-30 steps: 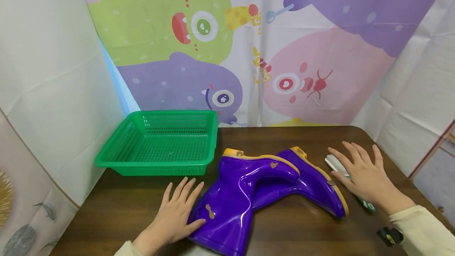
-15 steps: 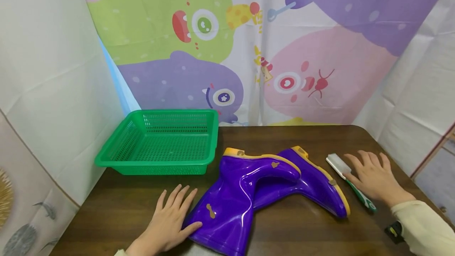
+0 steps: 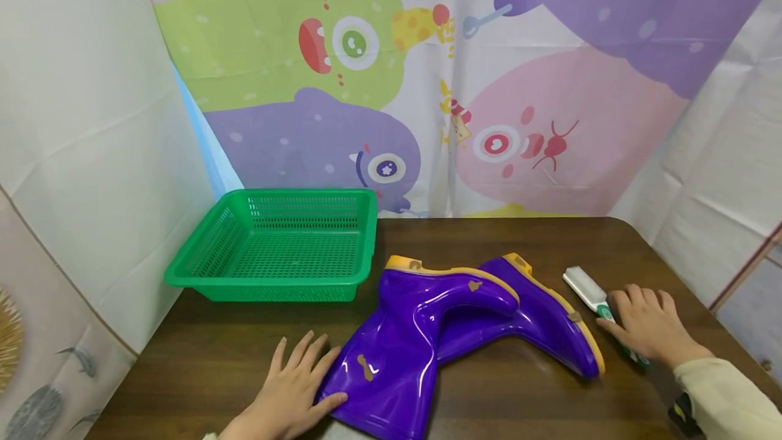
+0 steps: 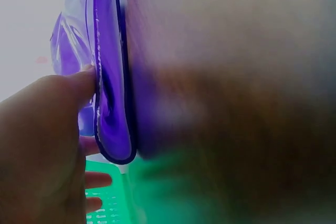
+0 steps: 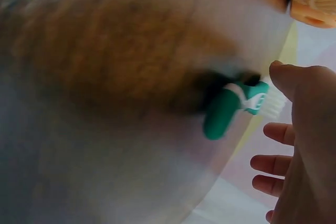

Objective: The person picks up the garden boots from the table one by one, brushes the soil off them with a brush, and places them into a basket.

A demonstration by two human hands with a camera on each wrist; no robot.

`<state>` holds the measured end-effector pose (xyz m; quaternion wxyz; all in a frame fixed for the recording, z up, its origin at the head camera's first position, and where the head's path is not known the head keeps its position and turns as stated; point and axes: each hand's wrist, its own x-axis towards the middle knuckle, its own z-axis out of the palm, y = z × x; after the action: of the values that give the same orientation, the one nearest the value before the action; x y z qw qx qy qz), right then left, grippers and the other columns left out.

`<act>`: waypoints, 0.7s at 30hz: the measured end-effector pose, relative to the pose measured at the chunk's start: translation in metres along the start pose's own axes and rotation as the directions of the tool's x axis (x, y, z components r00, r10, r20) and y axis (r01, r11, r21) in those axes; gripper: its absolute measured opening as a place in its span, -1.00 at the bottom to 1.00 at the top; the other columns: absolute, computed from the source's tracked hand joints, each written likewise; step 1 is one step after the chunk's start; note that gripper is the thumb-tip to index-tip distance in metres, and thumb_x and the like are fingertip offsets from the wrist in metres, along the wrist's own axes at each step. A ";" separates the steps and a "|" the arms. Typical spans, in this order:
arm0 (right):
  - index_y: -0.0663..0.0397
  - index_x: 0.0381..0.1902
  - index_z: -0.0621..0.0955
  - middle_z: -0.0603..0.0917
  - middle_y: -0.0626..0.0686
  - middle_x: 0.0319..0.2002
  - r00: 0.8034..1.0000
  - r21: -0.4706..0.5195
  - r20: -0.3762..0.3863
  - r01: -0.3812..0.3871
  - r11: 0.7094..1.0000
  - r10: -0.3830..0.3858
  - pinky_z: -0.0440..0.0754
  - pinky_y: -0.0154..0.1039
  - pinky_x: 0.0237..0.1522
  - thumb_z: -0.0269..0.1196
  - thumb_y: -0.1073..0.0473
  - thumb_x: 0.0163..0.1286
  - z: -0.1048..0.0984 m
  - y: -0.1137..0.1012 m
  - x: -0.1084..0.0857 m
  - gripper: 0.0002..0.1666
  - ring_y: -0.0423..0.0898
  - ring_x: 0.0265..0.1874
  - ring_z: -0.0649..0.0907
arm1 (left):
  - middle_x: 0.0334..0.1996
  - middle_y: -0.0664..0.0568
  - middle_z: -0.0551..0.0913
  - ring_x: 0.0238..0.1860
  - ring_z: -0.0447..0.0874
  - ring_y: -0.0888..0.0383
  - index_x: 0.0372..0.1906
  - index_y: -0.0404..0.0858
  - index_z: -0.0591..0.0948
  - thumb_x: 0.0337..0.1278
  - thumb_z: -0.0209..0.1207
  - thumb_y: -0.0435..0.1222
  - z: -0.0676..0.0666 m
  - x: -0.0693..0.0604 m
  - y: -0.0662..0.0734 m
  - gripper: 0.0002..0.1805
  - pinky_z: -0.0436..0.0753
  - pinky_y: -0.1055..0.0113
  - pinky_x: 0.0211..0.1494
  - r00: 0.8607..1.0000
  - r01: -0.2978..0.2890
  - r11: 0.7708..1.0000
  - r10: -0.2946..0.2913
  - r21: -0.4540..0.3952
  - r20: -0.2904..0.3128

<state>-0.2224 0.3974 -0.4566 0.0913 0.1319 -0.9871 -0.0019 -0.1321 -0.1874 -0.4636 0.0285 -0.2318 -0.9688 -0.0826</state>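
Two purple rubber boots with yellow soles lie on their sides; the front boot [image 3: 397, 345] overlaps the back boot [image 3: 544, 318], and brown patches mark them. My left hand [image 3: 290, 386] rests beside the front boot's shaft, fingers spread, its thumb on the shaft near the opening. In the left wrist view the boot's opening [image 4: 116, 129] is flattened beside the thumb. To the right lies a brush [image 3: 586, 287] with white bristles and a green-and-white handle [image 5: 223, 111]. My right hand [image 3: 650, 328] hovers over that handle with loosely bent fingers; the right wrist view shows a gap between them.
A green plastic basket [image 3: 269, 284] with perforated walls stands at the back left of the brown wooden table [image 3: 489, 406]. Behind the table hangs a cartoon-printed curtain [image 3: 421, 87], with white cloth [image 3: 702, 155] at the sides.
My right hand has moved right and down to the brush's handle, uncovering the bristle head. The left hand has slid slightly left and toward me along the boot.
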 end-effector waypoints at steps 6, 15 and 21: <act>0.34 -0.03 0.52 0.49 0.34 -0.10 0.998 0.011 0.049 -0.029 1.000 0.028 0.21 0.45 0.03 0.26 -0.13 0.39 0.010 0.003 -0.003 -0.41 0.39 -0.04 0.46 | 0.35 -0.22 0.37 0.44 0.16 -0.25 0.36 -0.28 0.43 0.35 0.00 0.22 0.002 0.001 0.001 -0.24 0.01 -0.40 0.37 1.000 -0.019 1.000 0.019 0.015 0.004; 0.24 -0.16 0.48 0.47 0.26 -0.18 0.998 0.002 0.064 -0.019 1.000 0.019 0.23 0.42 -0.01 0.24 -0.02 0.41 0.015 0.006 -0.004 -0.60 0.36 -0.07 0.45 | 0.28 -0.23 0.45 0.42 0.21 -0.24 0.25 -0.36 0.49 0.31 0.04 0.23 0.004 0.002 0.004 -0.23 0.06 -0.38 0.37 1.000 -0.011 1.000 0.011 0.025 -0.007; 0.24 -0.23 0.46 0.48 0.29 -0.16 0.998 0.019 0.051 -0.029 0.999 0.028 0.24 0.40 -0.05 0.21 0.08 0.39 0.015 0.005 -0.004 -0.70 0.35 -0.08 0.44 | 0.25 -0.24 0.45 0.41 0.22 -0.25 0.23 -0.40 0.48 0.31 0.05 0.22 0.005 0.005 0.004 -0.23 0.10 -0.39 0.35 0.999 -0.034 0.999 0.034 0.020 -0.006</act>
<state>-0.2223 0.4027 -0.4724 0.0650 0.1185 -0.9908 0.0058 -0.1344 -0.1807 -0.4678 0.0353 -0.2476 -0.9654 -0.0734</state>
